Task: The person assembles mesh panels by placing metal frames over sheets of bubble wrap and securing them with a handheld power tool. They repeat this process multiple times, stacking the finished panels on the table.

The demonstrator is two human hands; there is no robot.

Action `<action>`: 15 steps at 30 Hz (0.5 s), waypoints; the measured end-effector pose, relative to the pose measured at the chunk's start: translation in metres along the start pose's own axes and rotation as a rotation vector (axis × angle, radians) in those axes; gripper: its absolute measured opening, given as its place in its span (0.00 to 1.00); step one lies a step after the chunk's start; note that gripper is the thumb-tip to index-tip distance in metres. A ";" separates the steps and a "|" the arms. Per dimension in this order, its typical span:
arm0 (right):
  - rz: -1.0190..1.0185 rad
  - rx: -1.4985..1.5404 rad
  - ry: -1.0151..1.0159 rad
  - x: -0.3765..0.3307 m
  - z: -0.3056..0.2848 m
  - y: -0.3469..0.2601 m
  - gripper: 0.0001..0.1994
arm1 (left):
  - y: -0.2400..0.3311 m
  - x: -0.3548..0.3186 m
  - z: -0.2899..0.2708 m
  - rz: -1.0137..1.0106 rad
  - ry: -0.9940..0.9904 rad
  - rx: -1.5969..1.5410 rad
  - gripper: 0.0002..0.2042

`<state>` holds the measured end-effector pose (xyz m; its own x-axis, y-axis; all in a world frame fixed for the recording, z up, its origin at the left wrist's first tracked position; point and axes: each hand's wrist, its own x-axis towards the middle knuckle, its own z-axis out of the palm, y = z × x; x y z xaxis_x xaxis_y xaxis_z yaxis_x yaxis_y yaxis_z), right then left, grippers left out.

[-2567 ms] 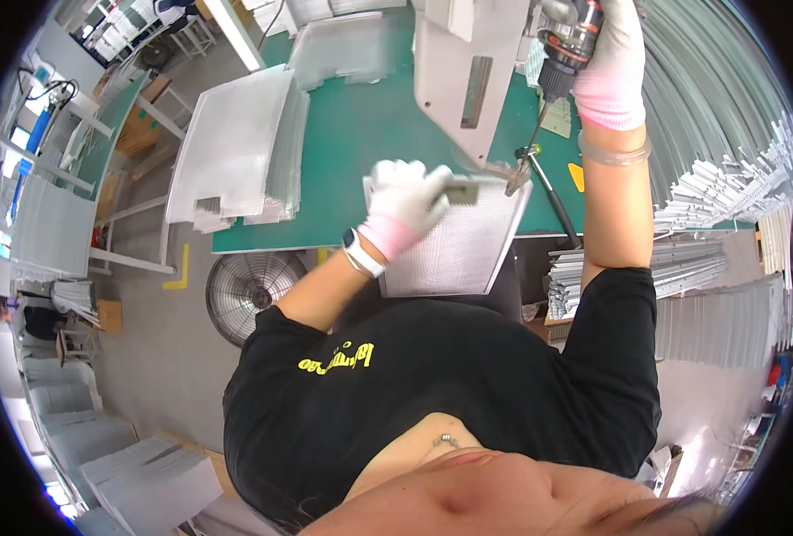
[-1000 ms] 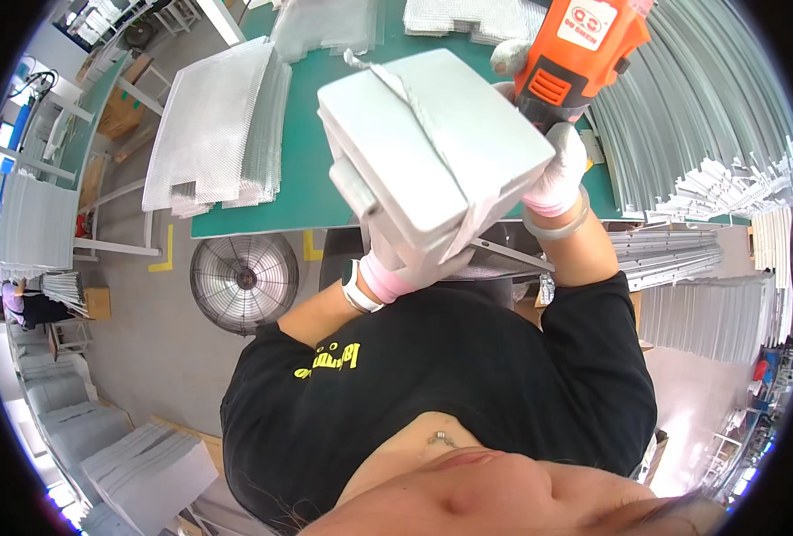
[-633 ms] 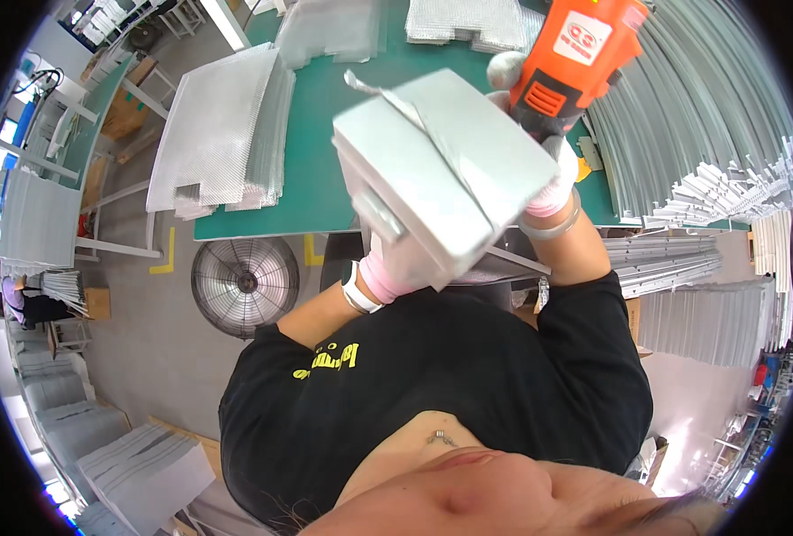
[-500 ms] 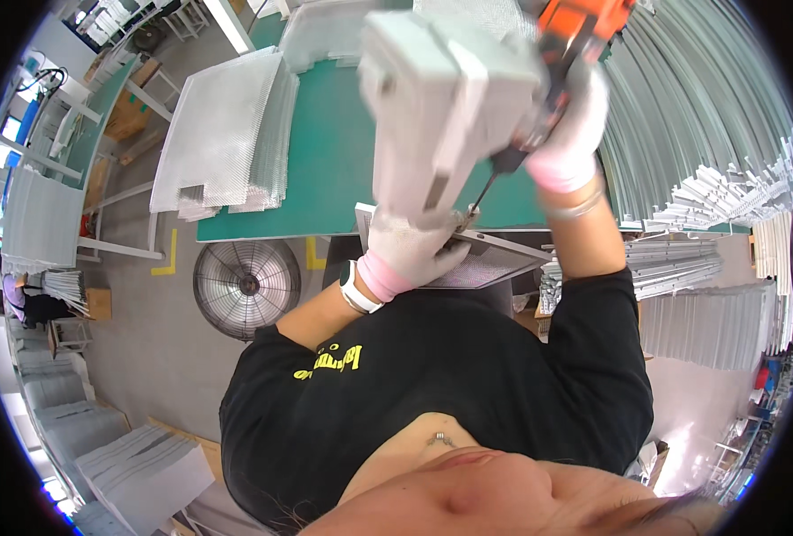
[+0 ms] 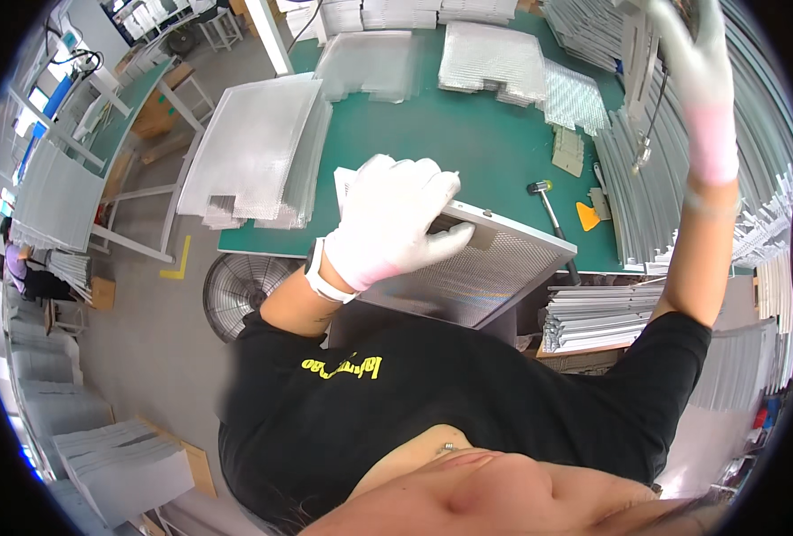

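left hand (image 5: 388, 223) palm-down, fingers curled over mesh filter panel (image 5: 477, 268)

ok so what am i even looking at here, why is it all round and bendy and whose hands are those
This is one picture from a wide fisheye camera worn on a person's head, looking down. That lens bends straight edges toward the rim, so the round shape is the camera, not the room. There is no machine: the two gloved hands belong to the wearer, and the black shirt at the bottom is their own body.

The left hand rests in a grip on the edge of a flat metal mesh panel in a frame, which lies at the near edge of the green table. The right hand is raised high at the upper right, by a hanging metal piece; what it holds is unclear.

On the table lie stacks of mesh sheets, a small hammer, an orange scraper and metal strips. A floor fan stands below the table.
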<state>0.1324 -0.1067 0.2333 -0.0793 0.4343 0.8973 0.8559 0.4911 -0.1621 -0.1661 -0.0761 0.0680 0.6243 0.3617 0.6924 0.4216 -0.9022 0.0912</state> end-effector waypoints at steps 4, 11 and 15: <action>-0.139 -0.098 -0.804 -0.082 0.004 -0.072 0.43 | 0.013 0.020 -0.018 0.040 -0.013 0.023 0.18; 0.521 0.192 -0.571 -0.177 -0.045 -0.044 0.36 | -0.065 -0.015 -0.026 -0.002 0.743 0.031 0.13; 0.849 0.294 -0.026 -0.264 -0.097 -0.003 0.37 | -0.145 -0.114 -0.063 -0.428 0.131 0.228 0.27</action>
<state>0.2005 -0.2957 0.0368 0.5060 0.7541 0.4187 0.4667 0.1689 -0.8681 -0.3403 -0.0016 0.0210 0.2825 0.6427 0.7121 0.7641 -0.5996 0.2380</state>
